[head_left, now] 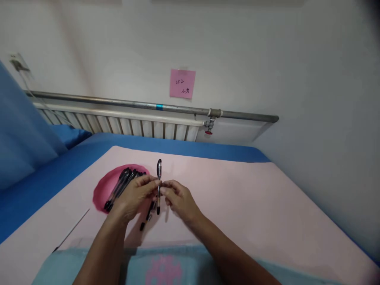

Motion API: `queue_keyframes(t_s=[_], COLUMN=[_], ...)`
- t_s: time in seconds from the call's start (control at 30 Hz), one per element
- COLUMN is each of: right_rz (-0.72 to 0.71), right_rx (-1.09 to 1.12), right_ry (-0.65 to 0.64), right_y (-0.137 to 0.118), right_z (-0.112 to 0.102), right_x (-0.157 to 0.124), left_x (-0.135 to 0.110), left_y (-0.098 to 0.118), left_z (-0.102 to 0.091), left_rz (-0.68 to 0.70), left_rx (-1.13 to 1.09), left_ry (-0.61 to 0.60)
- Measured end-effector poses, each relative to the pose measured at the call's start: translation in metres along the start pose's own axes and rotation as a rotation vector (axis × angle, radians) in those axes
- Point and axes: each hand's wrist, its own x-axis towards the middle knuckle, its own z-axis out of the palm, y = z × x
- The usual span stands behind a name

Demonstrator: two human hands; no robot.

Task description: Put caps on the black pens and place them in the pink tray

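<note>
A capped black pen [159,168] stands upright between my two hands, above the pink table surface. My left hand [135,194] pinches it from the left at about its middle. From the right, my right hand [178,196] closes thumb and fingers on the same stretch of the barrel. Just below the left hand, one or more black pen parts [147,217] lie on the surface, partly hidden by the fingers. Behind my left hand sits a pink bowl [102,190] with several black pens [118,188] in it.
A thin white pen refill [73,228] lies at the front left of the pink surface [237,202]. Blue cloth [190,147] borders the surface at the back. Beyond it are a white radiator [133,126], a metal pipe [118,103] and a pink note [182,84] on the wall.
</note>
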Motion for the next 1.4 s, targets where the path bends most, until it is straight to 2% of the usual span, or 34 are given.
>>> queue_keyframes(t_s=[0.07, 0.13, 0.27, 0.37, 0.43, 0.53, 0.6, 0.7, 0.8, 0.93, 1.0, 1.23, 1.4], right_rz=[0.055, 0.104, 0.108, 0.1, 0.133, 0.201, 0.22, 0.227, 0.234, 0.244, 0.25, 0.301, 0.264], right_rx=[0.1, 0.143, 0.082, 0.038, 0.02, 0.001, 0.019, 0.104, 0.205, 0.326, 0.371, 0.475, 0.411], right_ry=[-0.014, -0.021, -0.112, -0.149, -0.171, -0.23, -0.241, -0.231, -0.25, -0.325, -0.358, -0.448, -0.301], right_y=[-0.004, -0.004, 0.0, 0.002, 0.004, 0.006, 0.006, 0.001, -0.004, -0.005, -0.004, -0.003, -0.005], right_z=[-0.001, -0.004, -0.01, -0.011, -0.012, -0.012, -0.013, -0.015, -0.018, -0.022, -0.023, -0.024, -0.021], right_x=[0.0, 0.0, -0.002, -0.004, -0.005, -0.005, -0.004, -0.003, -0.003, -0.005, -0.005, -0.005, -0.005], left_x=[0.002, 0.004, 0.006, 0.011, 0.015, 0.019, 0.019, 0.015, 0.011, 0.008, 0.007, 0.009, 0.009], left_y=[-0.005, -0.009, -0.007, -0.005, -0.005, -0.003, 0.0, 0.006, 0.007, 0.002, -0.001, -0.006, -0.004], left_z=[0.008, 0.011, 0.009, 0.004, -0.002, -0.016, -0.025, -0.027, -0.019, -0.007, -0.004, -0.003, -0.001], left_rz=[-0.029, -0.014, 0.035, 0.048, 0.076, 0.117, 0.143, 0.133, 0.033, -0.135, -0.149, -0.037, 0.026], left_rx=[-0.065, -0.053, -0.039, -0.096, -0.184, -0.35, -0.424, -0.558, -0.628, -0.466, -0.417, -0.39, -0.37], left_ry=[-0.053, -0.038, 0.106, 0.156, 0.225, 0.389, 0.443, 0.377, 0.184, -0.018, -0.066, -0.035, 0.032])
